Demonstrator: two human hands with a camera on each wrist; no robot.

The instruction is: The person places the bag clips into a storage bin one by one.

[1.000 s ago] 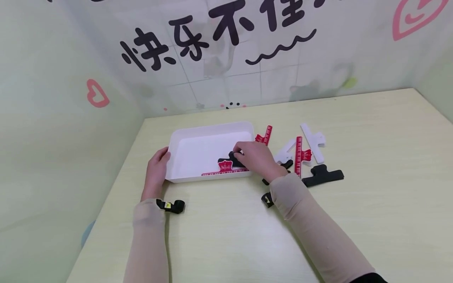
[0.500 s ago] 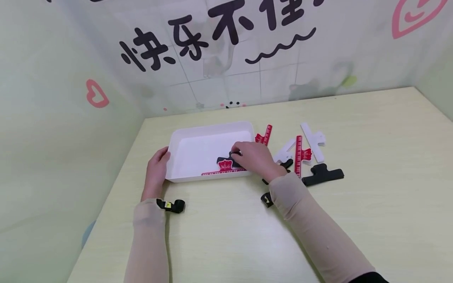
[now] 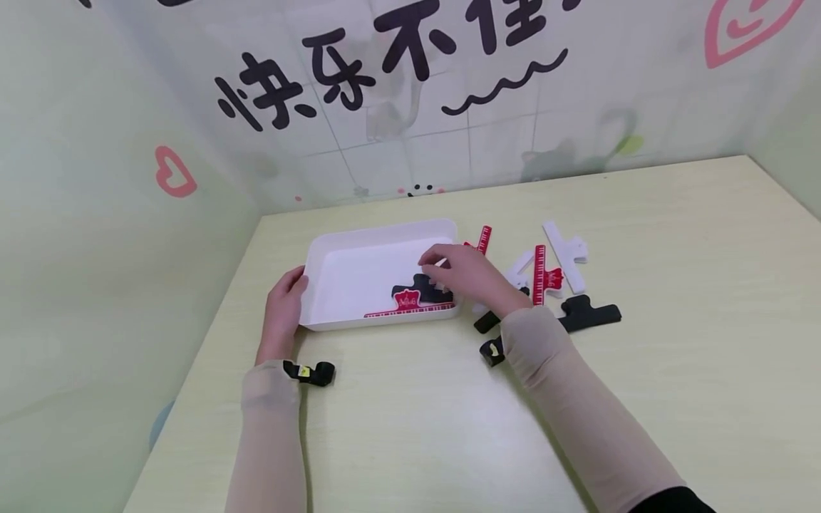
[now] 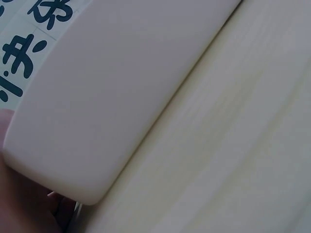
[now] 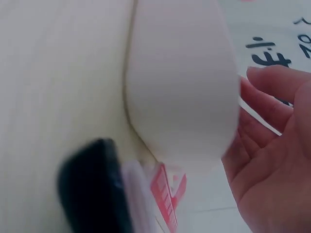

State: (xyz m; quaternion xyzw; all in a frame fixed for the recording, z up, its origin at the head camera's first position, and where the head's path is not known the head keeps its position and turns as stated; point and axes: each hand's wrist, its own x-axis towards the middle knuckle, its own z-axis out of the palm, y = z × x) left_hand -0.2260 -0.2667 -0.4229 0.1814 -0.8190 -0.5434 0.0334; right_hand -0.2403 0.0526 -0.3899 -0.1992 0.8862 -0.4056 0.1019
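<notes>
A white tray stands on the table. My left hand grips its left end, with the thumb at the rim; in the left wrist view the tray's side hides most of the fingers. Inside, along the front wall, lie a red clip with a keyboard-patterned bar and, behind it, a black clip. Over the tray's right end hovers my right hand, fingers loosely bent and holding nothing. The right wrist view shows the same hand with thumb and fingers apart beside the tray.
Right of the tray lie more clips: a red one, a white one, a black one and a red one partly behind the right hand. A printed cloth hangs behind the table.
My right hand has let go of the black clip, which now lies in the tray. The hand has lifted slightly, and its wrist moved right. The left hand stays on the tray.
</notes>
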